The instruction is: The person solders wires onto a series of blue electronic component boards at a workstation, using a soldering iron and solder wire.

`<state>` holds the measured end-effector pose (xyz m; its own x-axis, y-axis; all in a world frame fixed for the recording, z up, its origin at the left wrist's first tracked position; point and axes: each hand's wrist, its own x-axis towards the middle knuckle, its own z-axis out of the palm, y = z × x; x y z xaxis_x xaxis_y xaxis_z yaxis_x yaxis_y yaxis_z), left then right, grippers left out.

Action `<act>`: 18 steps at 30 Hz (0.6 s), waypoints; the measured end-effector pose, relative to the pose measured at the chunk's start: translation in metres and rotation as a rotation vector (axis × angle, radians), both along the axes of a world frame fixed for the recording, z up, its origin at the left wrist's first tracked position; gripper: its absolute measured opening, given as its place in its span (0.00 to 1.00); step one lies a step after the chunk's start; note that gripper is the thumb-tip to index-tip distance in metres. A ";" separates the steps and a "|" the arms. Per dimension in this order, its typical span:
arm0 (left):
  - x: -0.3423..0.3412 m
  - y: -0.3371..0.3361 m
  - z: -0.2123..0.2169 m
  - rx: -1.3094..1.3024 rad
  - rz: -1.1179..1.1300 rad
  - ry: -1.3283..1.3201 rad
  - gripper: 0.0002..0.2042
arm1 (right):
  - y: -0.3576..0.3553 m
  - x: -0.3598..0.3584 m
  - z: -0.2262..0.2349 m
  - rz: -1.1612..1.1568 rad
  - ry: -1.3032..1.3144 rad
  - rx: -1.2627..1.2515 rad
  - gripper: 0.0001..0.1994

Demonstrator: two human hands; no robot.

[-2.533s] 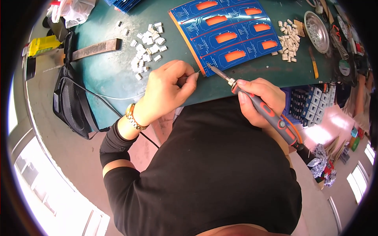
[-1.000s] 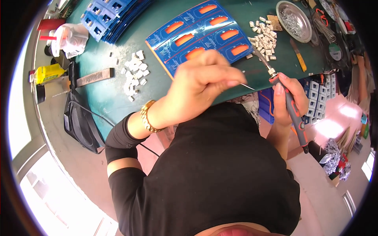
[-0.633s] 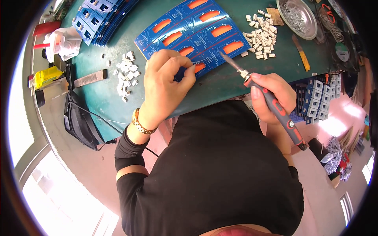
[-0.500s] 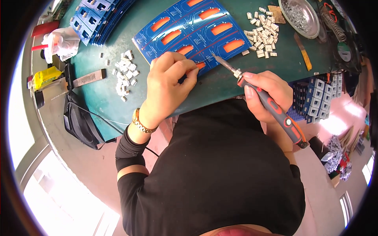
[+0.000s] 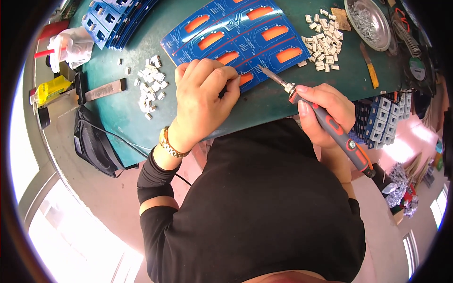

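In my right hand [image 5: 328, 113] is a grey and red soldering iron [image 5: 332, 123], held like a pen. Its tip points up and left, at or just over the near part of a blue circuit board panel [image 5: 257, 41] with orange oval areas. My left hand [image 5: 203, 96], with a gold watch at the wrist, rests over the panel's near left edge. Its thumb and forefinger are pinched together, and whatever they hold is hidden. Small white connectors [image 5: 152, 85] lie in a heap left of that hand. A second heap of white connectors [image 5: 325, 45] lies right of the panel.
A stack of blue boards [image 5: 111, 21] stands at the far left. Beyond the right heap are a metal dish [image 5: 370, 23] of shiny scraps and a yellow-handled knife [image 5: 370, 66]. A plastic cup [image 5: 71, 49], a yellow packet [image 5: 52, 89] and a black pouch [image 5: 96, 141] sit along the left side.
The whole view has shifted slightly, with the panel and right heap a little further right. The iron's tip stays at nearly the same place on the panel, and the left hand remains pinched.
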<state>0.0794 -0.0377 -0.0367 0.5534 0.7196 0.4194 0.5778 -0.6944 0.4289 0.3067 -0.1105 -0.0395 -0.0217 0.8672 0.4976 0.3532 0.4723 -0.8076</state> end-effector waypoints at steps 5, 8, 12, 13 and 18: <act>0.002 0.002 -0.008 0.035 -0.020 -0.058 0.10 | 0.003 -0.004 0.004 -0.003 -0.025 -0.036 0.11; 0.003 0.002 -0.009 0.034 -0.028 -0.056 0.09 | 0.004 -0.003 0.007 0.003 -0.028 -0.063 0.11; 0.005 0.001 -0.008 0.005 -0.040 -0.040 0.09 | 0.002 -0.002 0.007 0.007 0.004 -0.087 0.11; 0.006 0.001 -0.008 0.004 -0.041 -0.041 0.09 | 0.002 -0.002 0.006 0.006 0.003 -0.089 0.11; 0.009 -0.001 -0.008 -0.025 -0.072 0.000 0.07 | 0.001 0.001 0.005 0.016 -0.002 -0.075 0.12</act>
